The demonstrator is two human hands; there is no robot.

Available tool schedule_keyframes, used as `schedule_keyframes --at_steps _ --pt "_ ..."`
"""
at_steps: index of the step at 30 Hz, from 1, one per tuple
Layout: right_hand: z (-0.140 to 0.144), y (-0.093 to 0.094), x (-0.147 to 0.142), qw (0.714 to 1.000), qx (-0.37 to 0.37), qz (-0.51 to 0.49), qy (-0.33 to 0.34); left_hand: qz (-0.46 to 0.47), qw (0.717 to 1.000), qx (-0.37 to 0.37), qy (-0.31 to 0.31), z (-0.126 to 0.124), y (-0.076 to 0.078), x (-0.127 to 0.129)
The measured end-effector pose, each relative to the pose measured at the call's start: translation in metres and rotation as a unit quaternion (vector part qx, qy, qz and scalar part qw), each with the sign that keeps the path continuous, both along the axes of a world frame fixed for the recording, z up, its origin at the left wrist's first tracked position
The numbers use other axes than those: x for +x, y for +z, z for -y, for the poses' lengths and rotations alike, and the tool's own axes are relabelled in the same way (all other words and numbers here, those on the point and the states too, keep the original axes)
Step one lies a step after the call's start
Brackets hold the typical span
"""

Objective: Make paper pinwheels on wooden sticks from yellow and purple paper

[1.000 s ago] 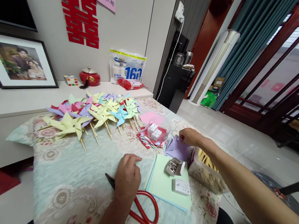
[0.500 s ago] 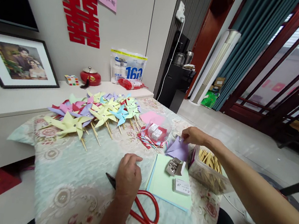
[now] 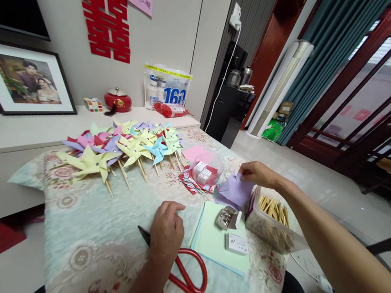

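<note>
Fingers of my right hand pinch the top edge of the purple paper, which lies on the counter between the dish and the stick tub. My left hand rests curled, holding nothing, on the scissors. I'd lift slowly, taking one sheet only.

Pinwheels far left on table, paper stack btwn scissors & stick tub.
</note>
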State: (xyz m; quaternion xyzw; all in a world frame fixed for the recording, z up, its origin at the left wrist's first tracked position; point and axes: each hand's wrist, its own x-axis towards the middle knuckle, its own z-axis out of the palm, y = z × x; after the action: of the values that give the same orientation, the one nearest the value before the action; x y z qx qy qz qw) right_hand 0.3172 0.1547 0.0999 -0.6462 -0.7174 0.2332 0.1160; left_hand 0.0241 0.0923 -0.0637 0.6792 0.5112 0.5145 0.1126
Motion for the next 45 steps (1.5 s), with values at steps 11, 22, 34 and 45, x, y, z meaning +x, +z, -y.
schedule_keyframes --at_steps 11,22,34,45 --pt "0.039 0.003 -0.058 0.966 0.014 -0.259 -0.007 0.058 0.991 -0.121 -0.013 0.002 0.016 -0.014" --pt "0.109 -0.052 -0.102 0.878 0.022 -0.467 -0.105 -0.27 0.941 -0.124 -0.165 0.1 0.01 -0.041" --pt "0.138 -0.096 -0.123 0.851 -0.041 -0.514 -0.104 -0.268 0.926 -0.133 -0.23 0.013 0.011 -0.134" --pt "0.15 -0.111 -0.132 0.867 -0.052 -0.482 -0.119 -0.394 0.902 -0.067 -0.166 -0.008 0.01 -0.17"
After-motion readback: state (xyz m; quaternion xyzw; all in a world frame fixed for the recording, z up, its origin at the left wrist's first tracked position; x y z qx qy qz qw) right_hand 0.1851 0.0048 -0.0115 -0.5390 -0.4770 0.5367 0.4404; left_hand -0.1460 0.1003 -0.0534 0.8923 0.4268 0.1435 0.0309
